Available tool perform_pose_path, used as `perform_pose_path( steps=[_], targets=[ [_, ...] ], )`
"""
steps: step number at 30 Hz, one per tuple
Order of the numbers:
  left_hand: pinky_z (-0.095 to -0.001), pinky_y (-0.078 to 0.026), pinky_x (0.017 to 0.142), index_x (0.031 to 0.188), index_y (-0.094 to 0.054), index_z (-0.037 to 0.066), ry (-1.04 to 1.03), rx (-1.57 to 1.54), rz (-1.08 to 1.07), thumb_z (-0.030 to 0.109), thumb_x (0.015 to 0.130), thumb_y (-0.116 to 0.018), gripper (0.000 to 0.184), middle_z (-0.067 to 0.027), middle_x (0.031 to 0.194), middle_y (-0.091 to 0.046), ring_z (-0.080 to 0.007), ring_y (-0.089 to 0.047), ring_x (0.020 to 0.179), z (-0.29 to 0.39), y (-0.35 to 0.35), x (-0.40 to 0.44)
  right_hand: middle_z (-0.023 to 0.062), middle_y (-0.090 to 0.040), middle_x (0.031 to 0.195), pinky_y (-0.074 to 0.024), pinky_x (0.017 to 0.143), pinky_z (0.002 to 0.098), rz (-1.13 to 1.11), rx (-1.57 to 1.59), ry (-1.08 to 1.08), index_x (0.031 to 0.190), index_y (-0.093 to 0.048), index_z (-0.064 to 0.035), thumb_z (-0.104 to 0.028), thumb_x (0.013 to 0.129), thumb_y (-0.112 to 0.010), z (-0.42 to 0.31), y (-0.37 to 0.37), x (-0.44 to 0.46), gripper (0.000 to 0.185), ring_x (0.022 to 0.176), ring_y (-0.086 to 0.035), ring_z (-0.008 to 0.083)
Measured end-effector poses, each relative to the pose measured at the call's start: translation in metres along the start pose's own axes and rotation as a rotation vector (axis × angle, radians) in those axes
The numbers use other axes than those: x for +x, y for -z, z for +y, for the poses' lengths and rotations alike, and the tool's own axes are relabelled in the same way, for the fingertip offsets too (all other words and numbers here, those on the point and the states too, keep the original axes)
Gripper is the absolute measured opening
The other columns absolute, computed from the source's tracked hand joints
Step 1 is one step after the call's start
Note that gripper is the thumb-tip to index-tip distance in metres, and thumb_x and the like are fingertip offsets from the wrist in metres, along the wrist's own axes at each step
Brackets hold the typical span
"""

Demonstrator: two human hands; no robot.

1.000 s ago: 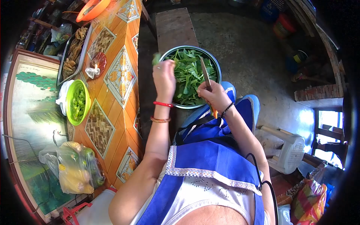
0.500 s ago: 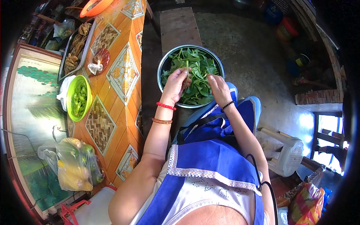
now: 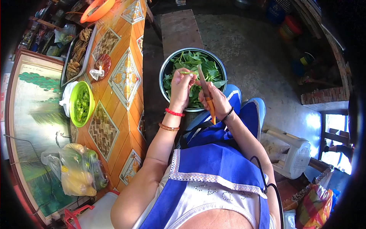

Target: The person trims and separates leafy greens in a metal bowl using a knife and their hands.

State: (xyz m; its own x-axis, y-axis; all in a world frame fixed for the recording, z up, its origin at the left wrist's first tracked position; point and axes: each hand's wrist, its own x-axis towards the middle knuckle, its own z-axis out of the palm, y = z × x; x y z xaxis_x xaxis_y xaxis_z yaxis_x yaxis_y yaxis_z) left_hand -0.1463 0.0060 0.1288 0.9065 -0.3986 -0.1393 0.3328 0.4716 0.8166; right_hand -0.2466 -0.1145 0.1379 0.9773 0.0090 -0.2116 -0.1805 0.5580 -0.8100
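Observation:
Over the near left part of a metal basin [image 3: 164, 92] filled with green leaves [image 3: 209, 68], my left hand [image 3: 180, 88] pinches a green stem [image 3: 187, 72]. My right hand [image 3: 217, 100] is closed on a knife [image 3: 206, 91] with an orange handle, its blade pointing up and away across the leaves. The blade tip is close to the stem; whether they touch I cannot tell. A leaf sticks out to the right, just above my right hand. The basin stands at the near end of a wooden bench [image 3: 181, 30].
Left of the basin is a patterned table [image 3: 121, 100] with a green bowl of peppers [image 3: 81, 104], a tied bag of red contents [image 3: 101, 67], a metal tray [image 3: 78, 55], an orange basin [image 3: 97, 10] and a plastic bag of produce [image 3: 79, 170]. A white stool [image 3: 296, 157] is at the right.
The knife now shows upright in my right hand, its blade turned toward the stem. My left hand has moved slightly nearer, and its stem now lies sideways.

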Motion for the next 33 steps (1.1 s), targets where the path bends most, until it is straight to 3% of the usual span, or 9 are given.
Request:
perform_pose_path(
  steps=[10, 15, 17, 21, 24, 26, 30, 31, 33],
  targets=[
    [-0.0241, -0.044, 0.084, 0.099, -0.052, 0.005, 0.049, 0.185, -0.098, -0.004, 0.086, -0.057, 0.016, -0.002, 0.096, -0.055, -0.0106, -0.056, 0.09, -0.019, 0.009, -0.023, 0.0021, -0.053, 0.075, -0.0368, 0.048, 0.0228, 0.086, 0.228, -0.067, 0.132, -0.047, -0.013, -0.039, 0.101, -0.039, 0.001, 0.01, 0.003, 0.041, 0.056, -0.046, 0.0093],
    [-0.023, -0.046, 0.081, 0.103, -0.056, 0.001, 0.047, 0.313, -0.164, 0.004, 0.089, -0.063, 0.017, -0.0014, 0.092, -0.058, -0.0095, -0.058, 0.093, -0.012, 0.012, -0.022, 0.0011, -0.051, 0.072, -0.0364, 0.047, 0.0226, 0.13, 0.226, -0.089, 0.13, -0.048, -0.0135, -0.034, 0.1, -0.044, 0.0, 0.011, 0.002, 0.037, 0.055, -0.045, 0.0094],
    [-0.0224, -0.048, 0.077, 0.104, -0.059, -0.001, -0.026, 0.566, -0.193, 0.008, 0.09, -0.064, 0.016, -0.0016, 0.089, -0.061, -0.0082, -0.06, 0.087, -0.007, 0.011, -0.023, 0.0005, -0.05, 0.071, -0.0353, 0.047, 0.0217, 0.084, 0.204, -0.092, 0.129, -0.048, -0.013, -0.033, 0.1, -0.045, 0.002, 0.013, 0.002, 0.036, 0.053, -0.044, 0.0091],
    [-0.0235, -0.049, 0.082, 0.107, -0.059, -0.002, 0.031, 0.623, -0.289, 0.004, 0.094, -0.057, 0.014, -0.0035, 0.095, -0.063, -0.0095, -0.061, 0.089, -0.001, 0.024, -0.021, 0.0, -0.049, 0.07, -0.0339, 0.046, 0.021, 0.048, 0.226, -0.117, 0.128, -0.049, -0.0126, -0.032, 0.1, -0.045, 0.003, 0.013, 0.002, 0.035, 0.051, -0.043, 0.0084],
    [-0.0239, -0.05, 0.078, 0.104, -0.061, -0.003, 0.124, 0.661, -0.286, 0.005, 0.092, -0.058, 0.015, -0.004, 0.093, -0.066, -0.0093, -0.062, 0.085, 0.013, 0.027, -0.023, -0.0013, -0.048, 0.069, -0.0329, 0.045, 0.0207, 0.078, 0.092, -0.155, 0.127, -0.051, -0.0111, -0.031, 0.099, -0.048, 0.012, 0.016, 0.004, 0.034, 0.052, -0.042, 0.0068],
    [-0.025, -0.051, 0.073, 0.097, -0.062, -0.004, 0.183, 0.959, -0.304, 0.007, 0.088, -0.06, 0.015, -0.0046, 0.088, -0.067, -0.0101, -0.063, 0.08, 0.03, 0.024, -0.027, -0.0028, -0.047, 0.068, -0.0316, 0.045, 0.0207, 0.111, -0.246, -0.155, 0.123, -0.055, -0.0098, -0.03, 0.098, -0.053, 0.022, 0.018, 0.006, 0.033, 0.052, -0.04, 0.0048],
    [-0.0248, -0.05, 0.069, 0.093, -0.064, -0.004, 0.32, 1.224, -0.434, 0.011, 0.085, -0.062, 0.017, -0.0062, 0.086, -0.069, -0.0119, -0.064, 0.076, 0.05, 0.03, -0.027, -0.0022, -0.052, 0.071, -0.0405, 0.055, 0.023, 0.099, -0.481, -0.162, 0.121, -0.059, -0.0085, -0.03, 0.095, -0.058, 0.033, 0.018, 0.007, 0.034, 0.062, -0.049, 0.0064],
    [-0.0247, -0.05, 0.07, 0.098, -0.063, -0.003, 0.365, 1.218, -0.475, 0.012, 0.088, -0.061, 0.018, -0.0068, 0.088, -0.069, -0.0112, -0.063, 0.076, 0.056, 0.03, -0.028, 0.0005, -0.057, 0.075, -0.0444, 0.063, 0.0245, 0.11, -0.596, -0.152, 0.122, -0.059, -0.0084, -0.031, 0.095, -0.057, 0.034, 0.021, 0.008, 0.035, 0.07, -0.055, 0.009],
    [-0.0246, -0.049, 0.071, 0.1, -0.062, -0.002, 0.364, 1.007, -0.447, 0.013, 0.09, -0.06, 0.018, -0.0071, 0.089, -0.069, -0.0108, -0.063, 0.077, 0.061, 0.035, -0.031, 0.0015, -0.059, 0.074, -0.0454, 0.062, 0.0255, 0.074, -0.735, -0.15, 0.12, -0.059, -0.008, -0.032, 0.095, -0.056, 0.03, 0.027, 0.006, 0.035, 0.068, -0.057, 0.0104]
  ],
)
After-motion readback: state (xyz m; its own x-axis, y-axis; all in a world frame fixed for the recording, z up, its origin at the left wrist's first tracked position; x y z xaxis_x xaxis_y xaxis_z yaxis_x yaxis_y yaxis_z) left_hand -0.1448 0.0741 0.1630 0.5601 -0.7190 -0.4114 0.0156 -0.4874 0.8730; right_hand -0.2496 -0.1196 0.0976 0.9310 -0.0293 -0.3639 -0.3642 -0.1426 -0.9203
